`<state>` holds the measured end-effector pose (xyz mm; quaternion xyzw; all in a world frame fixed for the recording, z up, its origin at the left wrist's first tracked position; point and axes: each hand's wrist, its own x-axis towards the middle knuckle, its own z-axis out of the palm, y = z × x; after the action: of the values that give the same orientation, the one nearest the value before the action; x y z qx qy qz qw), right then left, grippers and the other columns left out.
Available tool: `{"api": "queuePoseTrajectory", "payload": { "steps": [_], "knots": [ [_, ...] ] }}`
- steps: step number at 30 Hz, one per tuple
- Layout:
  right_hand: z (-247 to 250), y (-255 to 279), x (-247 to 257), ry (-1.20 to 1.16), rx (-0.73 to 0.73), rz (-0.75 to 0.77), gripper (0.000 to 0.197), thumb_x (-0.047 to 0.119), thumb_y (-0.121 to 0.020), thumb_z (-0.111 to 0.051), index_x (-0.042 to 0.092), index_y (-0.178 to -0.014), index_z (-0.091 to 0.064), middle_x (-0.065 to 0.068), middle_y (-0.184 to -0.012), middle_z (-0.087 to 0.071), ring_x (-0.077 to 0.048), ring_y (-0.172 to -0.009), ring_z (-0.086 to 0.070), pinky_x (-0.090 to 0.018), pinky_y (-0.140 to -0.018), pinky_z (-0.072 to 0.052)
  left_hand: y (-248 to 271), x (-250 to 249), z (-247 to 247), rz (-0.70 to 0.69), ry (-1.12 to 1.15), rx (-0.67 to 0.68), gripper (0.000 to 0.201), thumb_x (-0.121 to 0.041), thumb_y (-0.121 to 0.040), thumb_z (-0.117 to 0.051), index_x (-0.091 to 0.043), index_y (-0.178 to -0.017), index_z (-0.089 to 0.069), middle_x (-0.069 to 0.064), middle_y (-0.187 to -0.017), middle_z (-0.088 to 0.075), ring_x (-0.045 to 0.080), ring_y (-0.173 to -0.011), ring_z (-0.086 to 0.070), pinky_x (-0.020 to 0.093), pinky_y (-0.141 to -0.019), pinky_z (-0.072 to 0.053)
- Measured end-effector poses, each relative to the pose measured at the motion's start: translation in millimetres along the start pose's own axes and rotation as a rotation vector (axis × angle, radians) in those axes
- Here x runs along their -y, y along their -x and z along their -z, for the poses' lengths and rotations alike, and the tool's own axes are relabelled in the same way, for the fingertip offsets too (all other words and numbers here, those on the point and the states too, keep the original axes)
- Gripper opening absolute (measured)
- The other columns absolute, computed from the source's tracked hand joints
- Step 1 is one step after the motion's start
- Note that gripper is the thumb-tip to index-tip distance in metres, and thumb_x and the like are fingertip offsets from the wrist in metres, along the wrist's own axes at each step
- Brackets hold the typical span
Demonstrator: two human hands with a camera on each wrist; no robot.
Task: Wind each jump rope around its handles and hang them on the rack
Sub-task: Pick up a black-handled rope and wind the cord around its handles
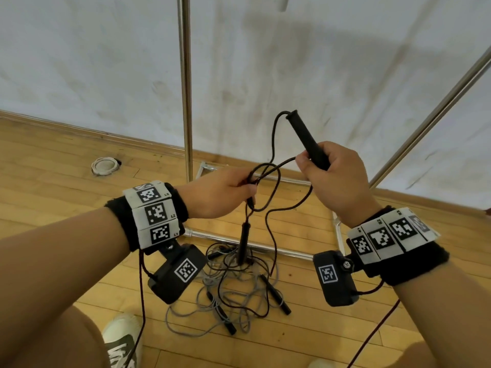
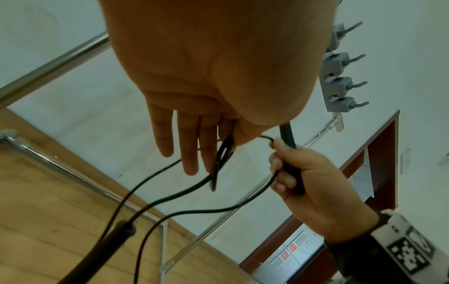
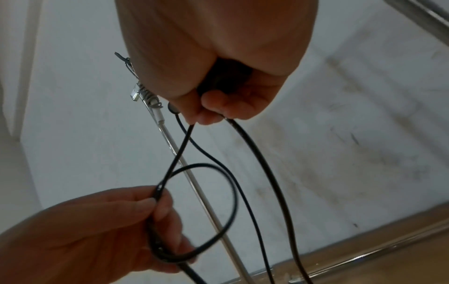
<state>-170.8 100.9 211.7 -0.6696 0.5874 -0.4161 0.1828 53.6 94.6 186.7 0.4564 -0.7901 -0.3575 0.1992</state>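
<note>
Rope (image 1: 275, 144), black, held up between both hands in front of the rack (image 1: 185, 83). Right hand (image 1: 337, 176) wrapped around one black handle (image 1: 308, 140), handle tilted with its cord end pointing up and away; thumb and forefinger also pinching a strand of the cord beside the handle. Left hand (image 1: 220, 193) pinching several gathered strands between thumb and forefingers, remaining fingers extended and loose as seen from the left wrist view. Loop of cord between the two hands, further slack dropping toward the floor (image 1: 53, 181). Second handle (image 1: 243, 241) of the same rope dangling below the left hand, roughly upright, above the pile. Pile of other jump ropes (image 1: 231, 296), grey and dark cords with black handles, tangled on the wooden floor near the rack's base bars. Grey hooks (image 2: 340, 84) fixed on the rack's upper bar, visible from the left wrist view. White coiled cable (image 1: 105, 166) on the floor by the wall, well apart. Shoe (image 1: 122, 341) at lower left.
</note>
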Motion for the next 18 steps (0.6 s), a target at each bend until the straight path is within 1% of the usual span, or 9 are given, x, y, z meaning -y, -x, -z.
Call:
{"api": "queuePoseTrajectory", "payload": {
  "steps": [1, 2, 4, 6, 8, 11, 14, 16, 18],
  "knots": [
    [1.8, -1.1, -4.1, 0.021, -0.008, -0.008, 0.012, 0.034, -0.091, -0.065, 0.026, -0.083, -0.062, 0.004, -0.066, -0.059, -0.002, -0.05, -0.051, -0.01, -0.046, -0.04, 0.7, -0.4, 1.5, -0.001, 0.026, -0.006, 0.014, -0.027, -0.102, -0.046, -0.024, -0.096, -0.059, -0.004, -0.091, -0.071, 0.005, -0.081, -0.066, 0.029, -0.076, -0.052],
    [2.6, -1.4, -7.9, 0.038, -0.008, -0.012, 0.011, 0.034, -0.091, -0.065, 0.026, -0.083, -0.062, 0.004, -0.067, -0.059, -0.002, -0.051, -0.051, -0.01, -0.046, -0.04, 1.2, -0.4, 2.7, -0.001, 0.048, -0.007, 0.014, -0.025, -0.102, -0.045, -0.022, -0.098, -0.058, -0.003, -0.089, -0.071, 0.004, -0.08, -0.067, 0.029, -0.077, -0.054],
    [2.9, -1.3, -13.6, 0.082, 0.024, -0.023, 0.01, 0.034, -0.091, -0.065, 0.026, -0.085, -0.063, 0.002, -0.067, -0.061, -0.005, -0.051, -0.051, -0.015, -0.048, -0.042, 2.3, 0.1, 4.1, 0.006, 0.046, -0.009, 0.019, -0.022, -0.104, -0.04, -0.021, -0.103, -0.058, -0.003, -0.082, -0.067, 0.009, -0.076, -0.067, 0.028, -0.075, -0.057],
    [2.9, -0.3, -17.0, 0.12, 0.096, -0.039, 0.01, 0.033, -0.091, -0.065, 0.025, -0.084, -0.064, 0.0, -0.067, -0.062, -0.009, -0.052, -0.051, -0.022, -0.051, -0.043, 3.3, 2.0, 4.7, 0.024, 0.01, -0.014, 0.024, -0.024, -0.105, -0.035, -0.022, -0.108, -0.059, -0.002, -0.077, -0.062, 0.013, -0.07, -0.063, 0.026, -0.07, -0.054],
    [2.7, 1.1, -18.2, 0.145, 0.142, -0.044, 0.008, 0.03, -0.089, -0.067, 0.026, -0.082, -0.065, 0.004, -0.067, -0.06, -0.01, -0.054, -0.052, -0.024, -0.055, -0.041, 3.8, 4.2, 5.7, 0.03, -0.045, -0.018, 0.028, -0.028, -0.106, -0.035, -0.02, -0.11, -0.062, -0.002, -0.073, -0.058, 0.007, -0.061, -0.054, 0.017, -0.061, -0.047],
    [-1.1, 5.5, -13.2, 0.087, 0.166, -0.037, 0.004, 0.029, -0.087, -0.07, 0.029, -0.085, -0.067, 0.007, -0.075, -0.063, -0.008, -0.061, -0.056, -0.021, -0.058, -0.043, 4.3, 2.9, 7.6, -0.002, -0.123, -0.037, 0.037, -0.036, -0.104, -0.039, -0.011, -0.097, -0.065, -0.002, -0.067, -0.054, 0.002, -0.051, -0.045, 0.012, -0.053, -0.041],
    [-11.8, 14.8, -2.0, -0.014, 0.285, 0.01, 0.005, 0.033, -0.088, -0.071, 0.031, -0.091, -0.069, 0.017, -0.066, -0.06, 0.0, -0.052, -0.052, -0.012, -0.051, -0.039, 5.2, -2.6, 6.8, -0.063, -0.153, -0.016, 0.034, -0.04, -0.102, -0.044, -0.023, -0.078, -0.061, -0.006, -0.063, -0.053, 0.001, -0.051, -0.047, 0.012, -0.055, -0.041],
    [-19.2, 19.5, 3.5, -0.01, 0.345, 0.072, 0.008, 0.034, -0.088, -0.071, 0.03, -0.095, -0.07, 0.014, -0.063, -0.057, 0.001, -0.051, -0.05, -0.011, -0.05, -0.038, 5.4, -5.8, 5.7, -0.083, -0.157, -0.01, 0.031, -0.042, -0.1, -0.046, -0.027, -0.077, -0.061, -0.004, -0.062, -0.055, 0.003, -0.05, -0.048, 0.015, -0.052, -0.041],
    [-23.3, 20.5, 7.5, 0.02, 0.379, 0.11, 0.012, 0.036, -0.088, -0.071, 0.026, -0.095, -0.071, 0.01, -0.062, -0.054, -0.001, -0.051, -0.047, -0.013, -0.051, -0.037, 6.1, -7.7, 5.6, -0.089, -0.145, -0.032, 0.032, -0.043, -0.098, -0.048, -0.023, -0.08, -0.065, 0.002, -0.063, -0.06, 0.007, -0.05, -0.051, 0.019, -0.051, -0.042]
  ]
}}
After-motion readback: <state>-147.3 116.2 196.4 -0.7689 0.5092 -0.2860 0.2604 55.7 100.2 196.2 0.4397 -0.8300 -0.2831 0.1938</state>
